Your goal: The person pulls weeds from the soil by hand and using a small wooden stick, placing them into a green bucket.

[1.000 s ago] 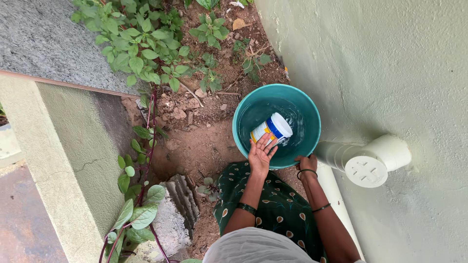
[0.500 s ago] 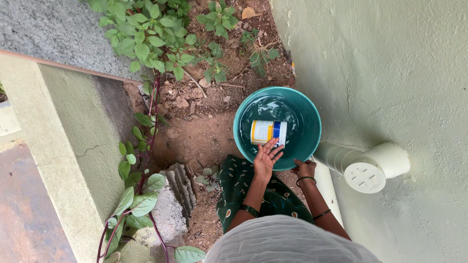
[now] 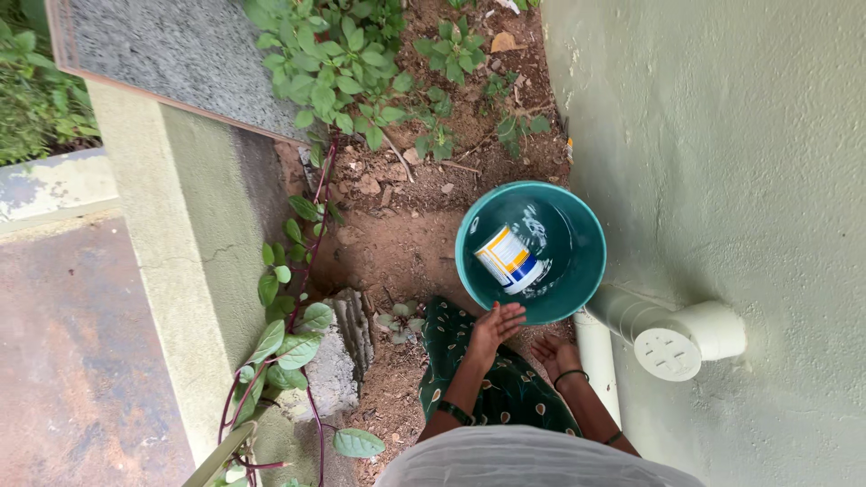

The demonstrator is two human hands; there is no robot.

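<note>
A teal bucket (image 3: 585, 275) of water stands on bare soil against a pale green wall. A white jar (image 3: 510, 260) with a yellow and blue label floats tilted on its side in the water. My left hand (image 3: 495, 325) hovers at the bucket's near rim with fingers spread, apart from the jar and holding nothing. My right hand (image 3: 553, 353) is lower, just below the rim, fingers loose and empty. Dark bangles circle both wrists. A dark green patterned skirt (image 3: 505, 388) covers my knees.
A white plastic pipe with a slotted round cap (image 3: 672, 347) juts from the wall right of the bucket. A low green-painted wall (image 3: 171, 234) with a grey top runs along the left. Leafy plants (image 3: 334, 72) grow beyond; a broken concrete block (image 3: 338, 361) lies near my knee.
My left hand let go of the jar and drew back to the rim; the jar now floats free and has turned. My right hand came off the rim. The view shifted left.
</note>
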